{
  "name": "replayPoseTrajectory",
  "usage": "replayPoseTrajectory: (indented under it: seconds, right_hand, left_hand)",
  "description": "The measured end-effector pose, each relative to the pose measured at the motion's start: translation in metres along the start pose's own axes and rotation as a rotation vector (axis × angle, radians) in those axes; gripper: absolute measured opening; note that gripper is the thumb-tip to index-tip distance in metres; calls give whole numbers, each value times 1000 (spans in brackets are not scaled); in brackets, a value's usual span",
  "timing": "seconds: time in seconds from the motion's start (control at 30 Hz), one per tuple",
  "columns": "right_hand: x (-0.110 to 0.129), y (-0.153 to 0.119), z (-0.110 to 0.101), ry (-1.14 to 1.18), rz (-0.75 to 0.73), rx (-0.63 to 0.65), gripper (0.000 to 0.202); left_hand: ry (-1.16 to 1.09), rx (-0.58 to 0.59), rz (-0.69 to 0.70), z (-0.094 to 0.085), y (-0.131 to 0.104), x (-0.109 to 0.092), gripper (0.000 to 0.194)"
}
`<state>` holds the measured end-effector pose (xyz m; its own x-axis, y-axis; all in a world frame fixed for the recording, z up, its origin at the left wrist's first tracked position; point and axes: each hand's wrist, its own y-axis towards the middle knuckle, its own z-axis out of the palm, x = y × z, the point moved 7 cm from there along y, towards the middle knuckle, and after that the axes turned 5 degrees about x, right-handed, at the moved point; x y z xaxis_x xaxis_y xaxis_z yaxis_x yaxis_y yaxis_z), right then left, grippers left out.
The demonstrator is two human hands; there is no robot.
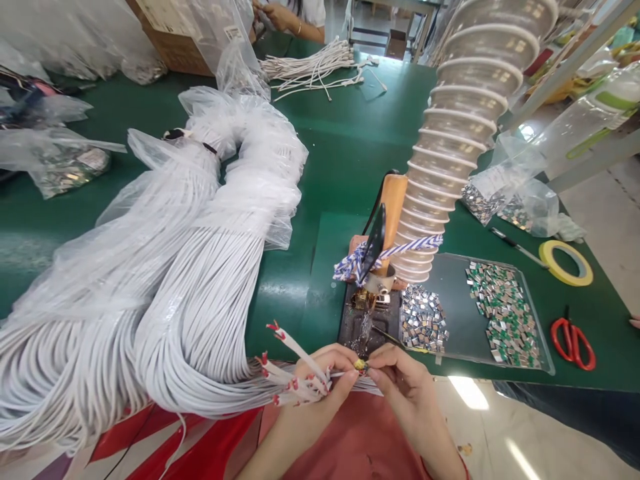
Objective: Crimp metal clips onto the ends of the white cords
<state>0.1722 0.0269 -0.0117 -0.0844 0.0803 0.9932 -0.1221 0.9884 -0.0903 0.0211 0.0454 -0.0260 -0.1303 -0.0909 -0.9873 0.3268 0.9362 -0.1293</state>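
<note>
Several white cables with red tips stick up from my left hand, whose fingers are closed around them. My right hand pinches the end of a white cable in front of my body. A small yellow bit shows between the fingertips of both hands; its exact form is too small to tell. Just beyond my fingers stands a soldering iron with a wooden handle, tied with blue-and-white cord. Strands of solder lie under its tip on a dark base.
Large bundles of white cable fill the left of the green table. A clear ribbed hose comes down behind the iron. At right are a tray of small metal connectors, red scissors and yellow tape. Another person's hand shows at the back.
</note>
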Motion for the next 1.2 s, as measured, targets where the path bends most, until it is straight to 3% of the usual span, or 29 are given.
replayPoseTrajectory:
  seconds: [0.27, 0.57, 0.63, 0.73, 0.83, 0.9, 1.07, 1.2]
  right_hand:
    - [13, -1, -3, -141, -125, 7, 15]
    - [11, -1, 2, -235, -161, 94, 11]
    - [9, -2, -6, -230, -172, 63, 10]
    - [5, -5, -28, -120, -251, -22, 31]
    - [1, -7, -50, -25, -282, -136, 36]
    - [0, -7, -55, -17, -265, -163, 34]
    - [1, -7, -30, -179, -133, 7, 23]
    - [-10, -8, -16, -220, 41, -33, 16]
  left_hand:
    - [-2, -31, -5, -4, 5, -9, 18]
    - [0, -91, 20, -5, 4, -10, 18]
    - [10, -103, 28, -5, 4, -10, 18]
    - [15, -110, 31, -6, 5, -10, 18]
    - [35, -132, 43, -9, 6, -10, 19]
    - [55, -147, 55, -11, 6, -12, 19]
    - [72, -176, 64, -12, 7, -15, 19]
    - [80, -179, 88, -12, 9, -20, 18]
